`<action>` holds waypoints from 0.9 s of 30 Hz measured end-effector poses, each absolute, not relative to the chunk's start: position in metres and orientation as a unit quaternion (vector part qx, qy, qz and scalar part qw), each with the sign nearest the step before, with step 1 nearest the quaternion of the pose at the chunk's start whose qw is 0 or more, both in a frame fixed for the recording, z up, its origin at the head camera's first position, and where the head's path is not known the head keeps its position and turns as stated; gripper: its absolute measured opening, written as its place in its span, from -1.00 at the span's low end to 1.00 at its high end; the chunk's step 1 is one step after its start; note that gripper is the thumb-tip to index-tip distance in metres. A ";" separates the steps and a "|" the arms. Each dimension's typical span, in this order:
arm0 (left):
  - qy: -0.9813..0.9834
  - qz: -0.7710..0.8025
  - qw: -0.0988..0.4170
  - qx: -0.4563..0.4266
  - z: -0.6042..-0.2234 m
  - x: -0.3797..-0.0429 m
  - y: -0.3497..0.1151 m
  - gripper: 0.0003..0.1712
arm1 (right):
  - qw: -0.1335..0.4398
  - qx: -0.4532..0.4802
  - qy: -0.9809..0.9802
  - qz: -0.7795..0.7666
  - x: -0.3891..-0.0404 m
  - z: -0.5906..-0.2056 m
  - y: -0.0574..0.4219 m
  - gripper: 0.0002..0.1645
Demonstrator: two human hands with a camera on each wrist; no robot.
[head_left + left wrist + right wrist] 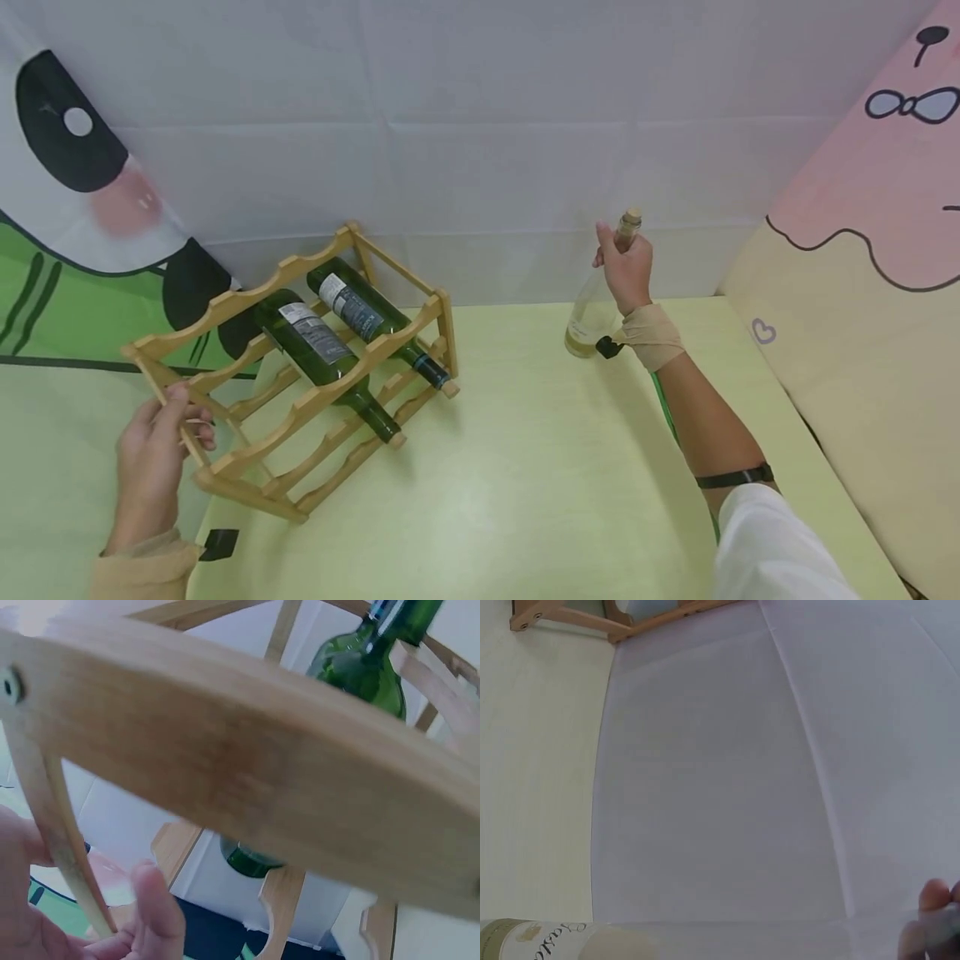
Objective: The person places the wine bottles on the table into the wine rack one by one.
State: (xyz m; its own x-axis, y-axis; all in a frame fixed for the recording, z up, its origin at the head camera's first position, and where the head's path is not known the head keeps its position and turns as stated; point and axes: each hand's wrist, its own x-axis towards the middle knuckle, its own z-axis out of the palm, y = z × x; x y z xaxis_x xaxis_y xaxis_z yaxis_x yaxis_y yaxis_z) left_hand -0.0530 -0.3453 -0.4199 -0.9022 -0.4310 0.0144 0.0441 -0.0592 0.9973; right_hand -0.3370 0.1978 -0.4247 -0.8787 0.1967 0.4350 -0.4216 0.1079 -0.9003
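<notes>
Around the neck of a clear corked wine bottle (pixel 588 312) curls my right hand (pixel 628 267); the bottle stands at the back right of the table, its label partly visible in the right wrist view. At the left, my left hand (pixel 161 433) grips a thin upright bar at the end of a wooden wine rack (pixel 318 400). On the rack's upper level lie two green wine bottles, the nearer bottle (pixel 315 337) and the farther bottle (pixel 367 304), their corked necks towards the front right. The left wrist view has a rack rail (pixel 247 765) across it, hiding much behind.
A pale yellow-green table (pixel 525 467) lies under everything. Behind it hangs a light grey cloth (pixel 495 150). Printed cartoon panels flank both sides, with the pink and cream panel (pixel 862 217) along the right edge.
</notes>
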 end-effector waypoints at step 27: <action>-0.772 -0.387 0.503 -0.030 -0.356 -0.016 -0.241 -0.16 | 0.237 0.061 -0.624 0.742 -0.311 -0.427 0.211 -0.46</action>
State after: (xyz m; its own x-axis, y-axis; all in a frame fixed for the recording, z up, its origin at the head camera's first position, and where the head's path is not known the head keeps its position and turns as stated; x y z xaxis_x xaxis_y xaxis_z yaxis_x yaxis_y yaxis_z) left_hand -0.0160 -0.2408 -0.3563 -0.4915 -0.3424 0.8007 0.4363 0.6989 0.5667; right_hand -0.3105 0.2113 -0.4266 -0.8796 0.2759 0.3875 -0.4292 -0.1095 -0.8965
